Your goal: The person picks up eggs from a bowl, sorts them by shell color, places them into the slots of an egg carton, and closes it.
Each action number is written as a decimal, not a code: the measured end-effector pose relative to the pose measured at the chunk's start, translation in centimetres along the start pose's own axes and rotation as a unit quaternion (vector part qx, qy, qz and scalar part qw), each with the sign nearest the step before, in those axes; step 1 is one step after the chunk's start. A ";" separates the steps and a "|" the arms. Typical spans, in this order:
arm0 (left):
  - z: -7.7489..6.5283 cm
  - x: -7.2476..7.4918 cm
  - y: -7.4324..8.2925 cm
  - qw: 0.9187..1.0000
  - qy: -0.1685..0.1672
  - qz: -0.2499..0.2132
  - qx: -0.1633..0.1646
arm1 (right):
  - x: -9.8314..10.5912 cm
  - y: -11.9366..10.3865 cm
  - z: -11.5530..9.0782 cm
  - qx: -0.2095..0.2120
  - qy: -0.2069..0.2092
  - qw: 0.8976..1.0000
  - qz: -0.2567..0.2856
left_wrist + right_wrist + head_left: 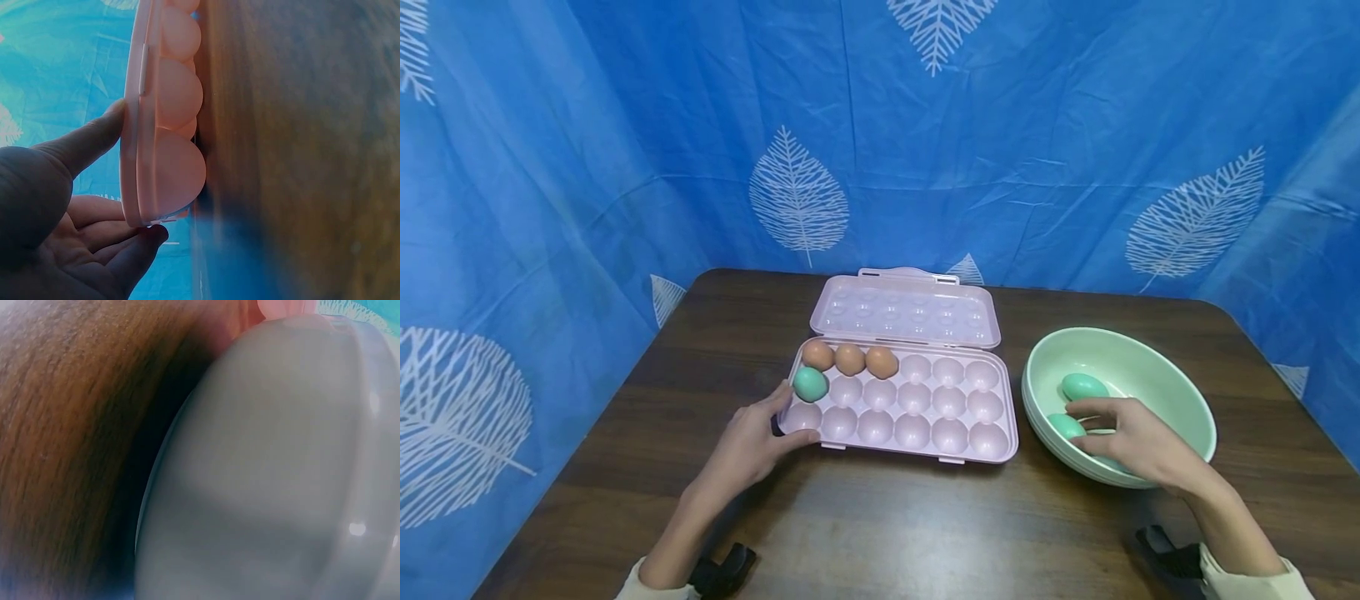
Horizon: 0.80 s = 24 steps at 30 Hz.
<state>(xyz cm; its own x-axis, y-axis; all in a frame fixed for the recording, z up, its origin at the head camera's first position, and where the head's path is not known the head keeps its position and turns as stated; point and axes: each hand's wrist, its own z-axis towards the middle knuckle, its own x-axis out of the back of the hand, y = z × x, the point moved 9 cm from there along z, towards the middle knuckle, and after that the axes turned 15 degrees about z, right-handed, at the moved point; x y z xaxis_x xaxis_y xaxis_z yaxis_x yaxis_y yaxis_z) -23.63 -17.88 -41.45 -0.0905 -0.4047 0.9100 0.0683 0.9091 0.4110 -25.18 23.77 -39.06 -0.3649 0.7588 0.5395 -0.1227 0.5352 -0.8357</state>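
A pink egg tray [913,429] lies with its lid [906,312] folded back behind it. Three brown eggs [850,359] fill the left part of its back row, and a green egg [810,384] sits in the leftmost cup of the middle row. My left hand [752,437] holds the tray's front left corner, thumb along the front rim and fingers at the left side. Inside a pale green bowl [1195,400], my right hand [1131,437] has thumb and fingers on both sides of another green egg [1063,426]. One more green egg [1083,386] lies behind it.
The bowl, seemingly stacked in others, stands just right of the tray on a dark wooden table [925,525]. A blue curtain [1000,150] with white leaf prints hangs behind and beside the table. The right wrist view shows mostly the bowl's outer wall [269,456].
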 end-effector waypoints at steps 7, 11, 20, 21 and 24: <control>0.0 0.0 0.0 1.000 0.000 0.002 0.000 | 0.6 -0.4 -0.3 0.015 0.041 0.998 -0.040; 0.0 0.0 0.1 1.000 0.001 0.003 -0.002 | 1.0 -0.5 -0.5 0.014 0.068 0.997 -0.045; -0.1 0.0 0.1 1.000 0.001 -0.003 -0.002 | 2.1 -0.4 -0.9 -0.005 0.125 0.992 -0.028; -0.1 0.0 0.1 1.000 0.001 -0.003 -0.003 | 2.2 -0.4 -1.0 -0.008 0.131 0.991 -0.025; -0.1 0.1 0.1 1.000 0.002 -0.002 -0.003 | 2.5 -0.2 -1.3 -0.013 0.147 0.989 -0.012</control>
<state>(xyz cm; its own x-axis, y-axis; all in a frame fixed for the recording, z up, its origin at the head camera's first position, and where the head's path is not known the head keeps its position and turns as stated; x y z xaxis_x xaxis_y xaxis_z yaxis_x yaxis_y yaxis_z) -23.55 -17.82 -41.34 -0.0870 -0.4090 0.9084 0.0732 0.9068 0.4152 -24.92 26.09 -37.44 -0.0780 0.8188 0.5688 -0.1021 0.5610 -0.8215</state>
